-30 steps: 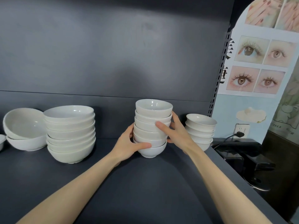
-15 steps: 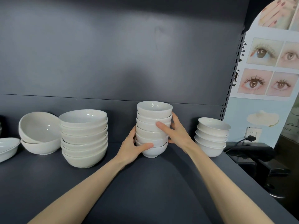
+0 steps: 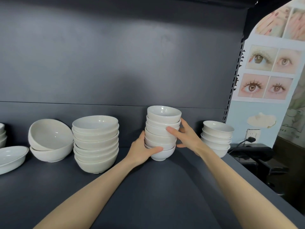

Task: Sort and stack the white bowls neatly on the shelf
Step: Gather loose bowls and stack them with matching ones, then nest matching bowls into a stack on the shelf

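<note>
A tall stack of small white bowls [image 3: 162, 123] stands on the dark shelf [image 3: 148, 187] at the centre. My left hand [image 3: 142, 150] grips its lower bowls from the left, thumb across the front. My right hand [image 3: 184, 137] holds the stack's right side, thumb on the middle bowls. A stack of wider white bowls [image 3: 95, 142] stands to the left. Beyond it, one large bowl [image 3: 49, 134] leans tilted inside another. A short stack of small bowls [image 3: 216, 138] stands at the shelf's right end.
A shallow white dish [image 3: 11, 157] lies at the far left, with more bowls [image 3: 2, 136] cut off by the frame behind it. The shelf's right edge drops off beside a dark device [image 3: 254, 156] and a plugged wall socket [image 3: 251, 135]. A poster [image 3: 270, 73] hangs on the right wall.
Both hands keep the same hold on the centre stack. The view has shifted left, bringing the shallow dish and far-left bowls into sight.
</note>
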Available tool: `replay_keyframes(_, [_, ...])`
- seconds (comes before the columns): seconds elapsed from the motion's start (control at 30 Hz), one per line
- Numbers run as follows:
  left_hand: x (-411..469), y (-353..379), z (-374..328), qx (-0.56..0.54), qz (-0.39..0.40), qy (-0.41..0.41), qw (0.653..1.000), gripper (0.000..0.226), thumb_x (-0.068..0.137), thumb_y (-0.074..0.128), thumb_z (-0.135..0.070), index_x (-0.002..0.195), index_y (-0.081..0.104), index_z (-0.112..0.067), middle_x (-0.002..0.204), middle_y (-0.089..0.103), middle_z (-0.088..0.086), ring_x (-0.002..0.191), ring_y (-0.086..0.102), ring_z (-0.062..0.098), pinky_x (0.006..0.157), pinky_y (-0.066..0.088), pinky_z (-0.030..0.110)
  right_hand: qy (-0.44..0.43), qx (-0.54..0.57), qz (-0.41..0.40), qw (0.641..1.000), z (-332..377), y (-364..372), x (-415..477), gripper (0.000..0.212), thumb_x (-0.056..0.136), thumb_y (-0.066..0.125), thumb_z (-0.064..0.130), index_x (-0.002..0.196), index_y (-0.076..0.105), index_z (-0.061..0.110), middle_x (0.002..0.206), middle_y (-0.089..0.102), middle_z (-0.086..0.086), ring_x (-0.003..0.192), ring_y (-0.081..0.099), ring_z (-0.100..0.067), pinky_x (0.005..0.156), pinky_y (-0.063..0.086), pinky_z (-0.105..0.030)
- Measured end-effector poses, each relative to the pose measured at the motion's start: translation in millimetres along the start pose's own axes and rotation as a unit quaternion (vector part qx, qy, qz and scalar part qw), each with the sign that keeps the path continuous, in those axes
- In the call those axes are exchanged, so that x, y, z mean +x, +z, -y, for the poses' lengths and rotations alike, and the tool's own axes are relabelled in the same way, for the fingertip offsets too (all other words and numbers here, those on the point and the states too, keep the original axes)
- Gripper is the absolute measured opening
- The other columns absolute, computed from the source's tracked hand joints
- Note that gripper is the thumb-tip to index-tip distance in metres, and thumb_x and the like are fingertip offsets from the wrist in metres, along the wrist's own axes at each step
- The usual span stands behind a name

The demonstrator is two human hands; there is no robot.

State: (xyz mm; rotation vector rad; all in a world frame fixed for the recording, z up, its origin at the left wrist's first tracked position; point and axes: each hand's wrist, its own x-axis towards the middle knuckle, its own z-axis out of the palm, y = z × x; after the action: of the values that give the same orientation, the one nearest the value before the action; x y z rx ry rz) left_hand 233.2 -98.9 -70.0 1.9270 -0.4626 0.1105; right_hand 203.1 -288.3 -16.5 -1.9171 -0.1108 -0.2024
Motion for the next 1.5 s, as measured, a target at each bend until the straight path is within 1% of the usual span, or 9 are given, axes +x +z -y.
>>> replay_keyframes(0.17, [-5.0,-7.6,-12.2,0.107,-0.006,-0.026,0.994,0.077,0.064,0.075,-0.046,0.129,0.046,-0.017,0.129,0.057,0.000,0.118,0.053,0.022,0.099,0.045,0.040,0.019,-0.070,-0.041,0.997,12.1,-2.2,-10.8,0.064,0.082,0.070,0.047,0.137,0.040,0.031,0.128,0.060,0.004,0.114,0.058,-0.021,0.083,0.054,-0.038])
replay_keyframes(0.3, [-13.1,-18.8,-24.6,0.230,0.004,-0.026,0.973,0.043,0.082,0.065,-0.034,0.116,0.051,-0.012,0.122,0.056,0.005,0.111,0.053,0.027,0.090,0.045,0.038,0.024,-0.144,-0.070,0.987,25.8,-4.1,-27.3,0.056,0.085,0.070,0.040,0.132,0.048,0.020,0.120,0.063,-0.002,0.109,0.061,-0.026,0.091,0.053,-0.043])
replay_keyframes(0.43, [-34.0,-36.2,-52.0,0.288,0.022,0.013,0.957,0.024,0.083,0.062,-0.028,0.102,0.055,-0.015,0.110,0.061,0.003,0.101,0.057,0.029,0.083,0.048,0.037,0.007,-0.264,-0.082,0.961,41.9,-3.6,-48.6,0.052,0.085,0.070,0.035,0.129,0.053,0.016,0.131,0.056,-0.006,0.122,0.051,-0.022,0.095,0.043,-0.033])
replay_keyframes(0.57, [-63.0,-58.6,-85.6,0.360,0.002,0.087,0.929,0.034,0.086,0.062,-0.029,0.114,0.057,-0.010,0.114,0.061,0.007,0.107,0.056,0.030,0.086,0.045,0.036,-0.025,-0.347,-0.083,0.934,67.6,-1.0,-74.1,0.047,0.086,0.069,0.030,0.127,0.056,0.013,0.132,0.057,-0.007,0.122,0.050,-0.027,0.097,0.043,-0.037])
replay_keyframes(0.7, [-96.5,-85.7,-117.7,0.411,-0.027,0.131,0.902,0.045,0.089,0.060,-0.033,0.127,0.050,-0.011,0.124,0.055,0.010,0.117,0.049,0.029,0.092,0.043,0.037,-0.070,-0.412,-0.076,0.905,94.7,7.8,-97.2,0.056,0.086,0.066,0.031,0.137,0.048,0.016,0.141,0.048,-0.006,0.131,0.042,-0.029,0.104,0.040,-0.043])
replay_keyframes(0.97, [-174.0,-140.8,-141.8,0.503,-0.083,0.122,0.851,0.059,0.088,0.058,-0.041,0.140,0.040,-0.018,0.135,0.050,0.006,0.127,0.042,0.027,0.098,0.037,0.037,-0.153,-0.430,-0.053,0.888,129.7,50.7,-150.4,0.054,0.091,0.061,0.032,0.141,0.044,0.017,0.147,0.039,-0.004,0.134,0.037,-0.026,0.104,0.038,-0.041])
replay_keyframes(1.07, [-205.0,-159.5,-128.2,0.514,-0.086,0.084,0.849,0.062,0.086,0.060,-0.042,0.140,0.040,-0.019,0.134,0.050,0.004,0.125,0.042,0.027,0.096,0.037,0.037,-0.171,-0.418,-0.037,0.892,128.5,74.2,-166.8,0.055,0.091,0.061,0.030,0.142,0.043,0.016,0.148,0.039,-0.005,0.136,0.035,-0.023,0.101,0.035,-0.035])
replay_keyframes(1.23, [-230.6,-191.5,-106.8,0.541,-0.087,0.047,0.835,0.062,0.086,0.060,-0.046,0.139,0.040,-0.020,0.132,0.052,0.007,0.124,0.043,0.028,0.101,0.033,0.037,-0.166,-0.402,-0.007,0.900,129.7,108.5,-171.1,0.058,0.090,0.063,0.030,0.142,0.042,0.015,0.146,0.040,-0.006,0.134,0.037,-0.023,0.103,0.034,-0.035])
replay_keyframes(1.5, [-200.9,-226.4,-55.6,0.508,-0.060,0.035,0.859,0.070,0.085,0.062,-0.047,0.143,0.035,-0.020,0.141,0.045,0.006,0.131,0.039,0.025,0.099,0.036,0.038,-0.151,-0.396,-0.008,0.906,122.7,155.1,-136.5,0.053,0.089,0.063,0.029,0.137,0.045,0.014,0.138,0.047,-0.007,0.126,0.045,-0.024,0.101,0.040,-0.038])
